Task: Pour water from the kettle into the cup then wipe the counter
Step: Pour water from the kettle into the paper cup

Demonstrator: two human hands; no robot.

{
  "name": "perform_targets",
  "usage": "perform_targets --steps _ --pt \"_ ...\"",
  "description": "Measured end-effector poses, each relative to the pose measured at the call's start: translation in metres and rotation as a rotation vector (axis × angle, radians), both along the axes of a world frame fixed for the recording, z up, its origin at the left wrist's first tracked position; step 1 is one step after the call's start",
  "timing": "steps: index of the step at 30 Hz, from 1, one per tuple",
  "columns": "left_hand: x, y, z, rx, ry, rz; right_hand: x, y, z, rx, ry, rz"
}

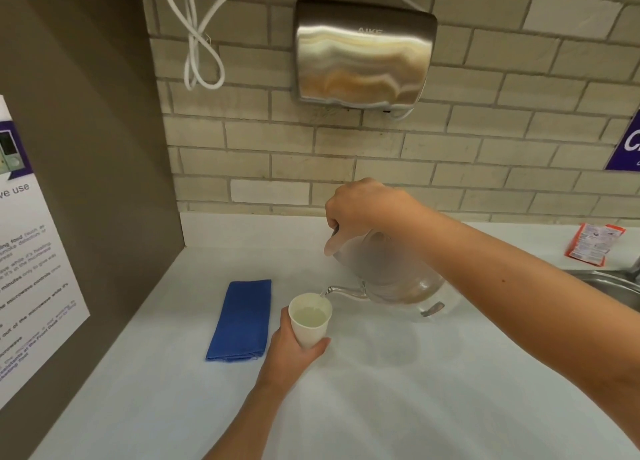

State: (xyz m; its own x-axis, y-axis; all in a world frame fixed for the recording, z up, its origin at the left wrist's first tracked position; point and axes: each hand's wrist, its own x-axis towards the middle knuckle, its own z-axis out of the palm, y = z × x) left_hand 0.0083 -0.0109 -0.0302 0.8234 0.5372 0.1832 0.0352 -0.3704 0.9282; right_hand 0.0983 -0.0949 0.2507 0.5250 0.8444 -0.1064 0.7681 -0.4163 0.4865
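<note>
My right hand (360, 210) grips the handle of a clear glass kettle (394, 276), which is lifted and tilted left. Its thin spout (341, 290) hangs over a white paper cup (310, 321), and water runs from it into the cup. The cup is partly filled with water. My left hand (294, 355) wraps around the cup's lower part and holds it just above the white counter (381, 407). A folded blue cloth (240, 321) lies flat on the counter just left of the cup.
A grey side panel (104, 182) with a printed notice (27, 269) bounds the counter on the left. A steel hand dryer (363, 54) hangs on the tiled wall. A red packet (594, 243) and a sink rim (609, 283) sit at the right.
</note>
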Motion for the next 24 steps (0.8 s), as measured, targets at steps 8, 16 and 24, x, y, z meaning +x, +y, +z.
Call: perform_targets --steps 8,16,24 --pt "0.0006 -0.0003 -0.0004 0.008 0.007 -0.008 -0.0008 -0.0019 -0.0012 -0.002 -0.013 0.021" --pt "0.0015 -0.0009 -0.0011 0.007 -0.003 -0.010 -0.0016 -0.0019 -0.0020 0.002 -0.001 0.018" --pt "0.0012 -0.0005 -0.0003 0.009 -0.004 -0.007 0.0009 0.0008 -0.0026 -0.006 -0.006 0.018"
